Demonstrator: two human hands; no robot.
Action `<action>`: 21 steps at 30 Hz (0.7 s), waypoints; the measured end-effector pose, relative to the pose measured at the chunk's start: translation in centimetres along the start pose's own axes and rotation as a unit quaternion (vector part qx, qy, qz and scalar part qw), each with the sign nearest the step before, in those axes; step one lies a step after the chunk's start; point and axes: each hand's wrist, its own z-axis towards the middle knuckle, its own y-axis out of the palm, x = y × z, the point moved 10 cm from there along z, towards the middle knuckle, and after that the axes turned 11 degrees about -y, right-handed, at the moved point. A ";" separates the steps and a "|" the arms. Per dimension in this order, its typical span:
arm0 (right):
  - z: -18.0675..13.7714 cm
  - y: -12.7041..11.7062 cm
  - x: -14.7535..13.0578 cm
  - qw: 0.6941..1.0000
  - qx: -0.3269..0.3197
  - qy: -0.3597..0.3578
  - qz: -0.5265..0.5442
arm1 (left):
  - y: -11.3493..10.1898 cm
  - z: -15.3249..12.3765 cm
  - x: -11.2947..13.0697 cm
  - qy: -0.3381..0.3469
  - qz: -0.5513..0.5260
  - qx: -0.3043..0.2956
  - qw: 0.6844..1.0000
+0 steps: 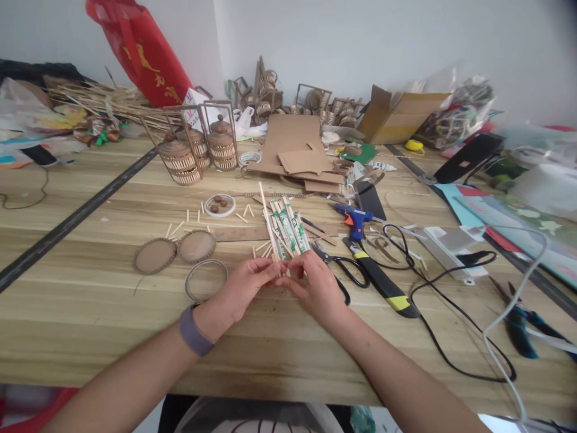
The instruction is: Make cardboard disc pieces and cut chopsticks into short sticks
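Centrally, green-printed wrapped sticks [291, 225] fan out on the surface [90, 313], a bare stick [265, 211] on their left; the left hand [247, 285] pinches its near end, meeting the right hand [318, 285], whose grip I cannot tell. Scissors [328, 258] crowd four o'clock, a cutter [381, 278] beyond; glue gun [356, 221] at three, discs [197, 246] at nine, cardboard [295, 138] twelve.

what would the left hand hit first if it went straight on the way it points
Most likely the right hand: the left hand points toward it and they are close together, though depth there is unclear.
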 end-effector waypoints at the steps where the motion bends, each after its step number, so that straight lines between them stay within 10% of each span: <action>1: 0.0 0.3 0.0 1.000 -0.013 0.004 0.006 | -0.1 -0.1 0.2 0.011 -0.007 0.004 1.000; 17: -1.8 4.2 0.8 0.912 -0.069 0.232 0.332 | 0.9 -0.9 0.0 -0.006 -0.127 0.006 0.992; 21: -1.4 3.7 0.3 0.941 -0.071 0.180 0.276 | 0.8 -1.0 0.0 -0.012 -0.135 0.007 0.991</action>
